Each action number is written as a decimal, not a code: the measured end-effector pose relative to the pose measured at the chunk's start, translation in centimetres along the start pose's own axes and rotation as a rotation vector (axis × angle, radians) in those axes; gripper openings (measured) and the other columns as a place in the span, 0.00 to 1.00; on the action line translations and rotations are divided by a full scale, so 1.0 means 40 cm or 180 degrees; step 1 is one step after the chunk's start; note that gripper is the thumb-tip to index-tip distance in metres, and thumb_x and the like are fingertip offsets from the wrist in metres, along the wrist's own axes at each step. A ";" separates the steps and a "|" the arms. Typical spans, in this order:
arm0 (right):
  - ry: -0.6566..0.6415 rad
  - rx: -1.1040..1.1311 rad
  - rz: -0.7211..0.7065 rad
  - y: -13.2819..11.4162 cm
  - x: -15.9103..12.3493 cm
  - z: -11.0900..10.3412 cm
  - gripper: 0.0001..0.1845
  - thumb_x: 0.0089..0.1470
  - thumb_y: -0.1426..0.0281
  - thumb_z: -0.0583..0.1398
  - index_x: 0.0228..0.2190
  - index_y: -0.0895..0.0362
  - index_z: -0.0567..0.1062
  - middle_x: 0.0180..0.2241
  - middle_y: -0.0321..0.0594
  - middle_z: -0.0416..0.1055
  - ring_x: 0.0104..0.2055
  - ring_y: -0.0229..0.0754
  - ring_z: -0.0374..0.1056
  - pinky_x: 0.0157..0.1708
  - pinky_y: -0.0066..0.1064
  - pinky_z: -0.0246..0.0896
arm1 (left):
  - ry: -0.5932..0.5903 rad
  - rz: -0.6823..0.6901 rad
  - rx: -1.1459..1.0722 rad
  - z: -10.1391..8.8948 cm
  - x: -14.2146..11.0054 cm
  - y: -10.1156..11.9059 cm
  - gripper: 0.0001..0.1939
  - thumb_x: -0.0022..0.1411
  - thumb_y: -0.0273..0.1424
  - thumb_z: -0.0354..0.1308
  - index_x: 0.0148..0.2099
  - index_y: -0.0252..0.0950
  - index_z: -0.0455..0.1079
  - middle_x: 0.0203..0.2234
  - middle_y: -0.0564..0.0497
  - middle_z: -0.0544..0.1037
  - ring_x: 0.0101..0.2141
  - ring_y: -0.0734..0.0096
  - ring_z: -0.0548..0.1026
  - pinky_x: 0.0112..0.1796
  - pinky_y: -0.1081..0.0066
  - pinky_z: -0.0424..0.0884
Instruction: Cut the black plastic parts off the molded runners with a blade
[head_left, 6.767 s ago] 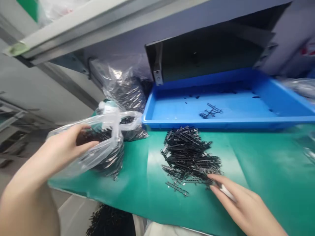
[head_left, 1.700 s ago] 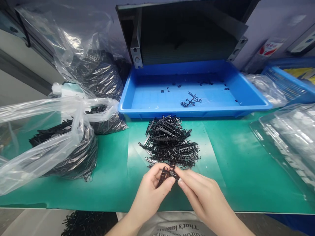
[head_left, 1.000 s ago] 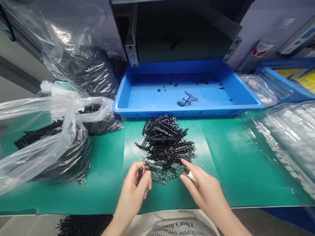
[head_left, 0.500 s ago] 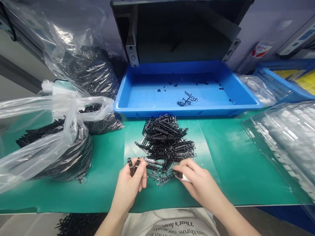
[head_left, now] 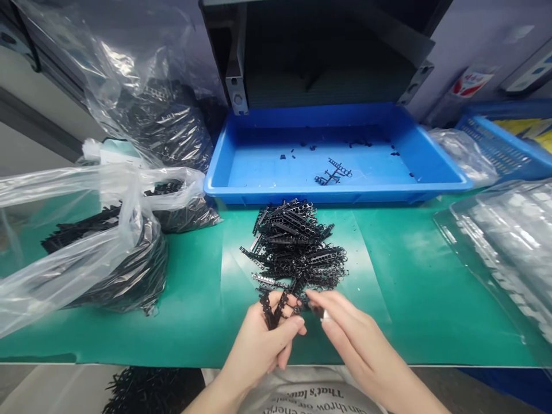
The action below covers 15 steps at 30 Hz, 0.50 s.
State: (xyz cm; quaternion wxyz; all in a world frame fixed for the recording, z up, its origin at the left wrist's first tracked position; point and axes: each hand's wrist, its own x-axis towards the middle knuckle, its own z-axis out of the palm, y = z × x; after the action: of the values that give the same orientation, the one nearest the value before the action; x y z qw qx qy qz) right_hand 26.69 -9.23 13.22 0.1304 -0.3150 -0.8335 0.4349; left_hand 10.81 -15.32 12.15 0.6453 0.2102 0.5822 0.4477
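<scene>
Strips (head_left: 280, 307): black, thin, with looped edges; bunched upright in the left hand, at the near edge of the pile, near the middle of the scene. At least two; the exact count is hidden by fingers.
Left hand (head_left: 264, 346): grip clamped on the strips, thumb against curled fingers.
Right hand (head_left: 364, 336): just beside the left; grip closed on a small white piece (head_left: 326, 314), mostly hidden.
Handling: looped edges look apt to snag, so a light, steady left grip and one strip eased free at a time would serve best; squeezing hard could bend them.
Pile (head_left: 297, 244): one, tangled, on a pale sheet (head_left: 362, 253); its strips overlap too much to count.
Desk (head_left: 418, 293): one, green, under it all.
Blue tray (head_left: 340, 191): one, just beyond the pile; inside, one branched frame (head_left: 333, 175) and roughly ten dark scraps, exact number unclear.
Bags on the left: three with black parts: near open bag (head_left: 129, 270), small open bag (head_left: 187, 214) behind it, tall bag (head_left: 166, 123) at the far side.
Right side: one blue basket (head_left: 495, 138), far; one clear bag (head_left: 463, 155) between it and the blue tray; clear trays (head_left: 513, 236) nearer, number unclear.
Below, near left: one dark heap (head_left: 150, 391).
</scene>
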 end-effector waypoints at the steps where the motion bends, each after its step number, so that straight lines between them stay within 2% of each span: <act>1: -0.0079 0.0023 -0.0029 -0.006 -0.001 -0.001 0.18 0.62 0.71 0.45 0.52 0.48 0.61 0.42 0.39 0.68 0.42 0.41 0.67 0.37 0.33 0.65 | 0.0018 0.0032 0.0011 -0.001 -0.001 0.000 0.08 0.53 0.31 0.56 0.34 0.34 0.61 0.20 0.56 0.73 0.07 0.90 0.57 0.10 0.83 0.46; 7: -0.0041 -0.0314 -0.0141 -0.012 0.004 0.007 0.18 0.61 0.72 0.47 0.52 0.52 0.64 0.36 0.40 0.71 0.36 0.44 0.68 0.29 0.34 0.63 | 0.0061 0.0146 0.0123 0.003 -0.005 0.000 0.08 0.53 0.31 0.56 0.35 0.34 0.62 0.20 0.57 0.72 0.08 0.90 0.58 0.12 0.83 0.48; 15: 0.0204 -0.0533 -0.0290 -0.011 0.002 0.018 0.19 0.60 0.73 0.47 0.51 0.54 0.66 0.34 0.42 0.73 0.33 0.43 0.68 0.28 0.32 0.64 | 0.0088 0.0233 0.0309 0.003 -0.008 -0.009 0.06 0.55 0.31 0.54 0.34 0.35 0.61 0.18 0.60 0.67 0.09 0.89 0.56 0.12 0.82 0.47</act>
State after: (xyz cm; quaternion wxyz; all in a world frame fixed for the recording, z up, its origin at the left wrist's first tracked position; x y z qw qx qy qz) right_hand 26.09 -9.81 13.15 0.1498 -0.3004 -0.8757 0.3470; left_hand 11.08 -15.74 12.06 0.6094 0.2562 0.6040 0.4451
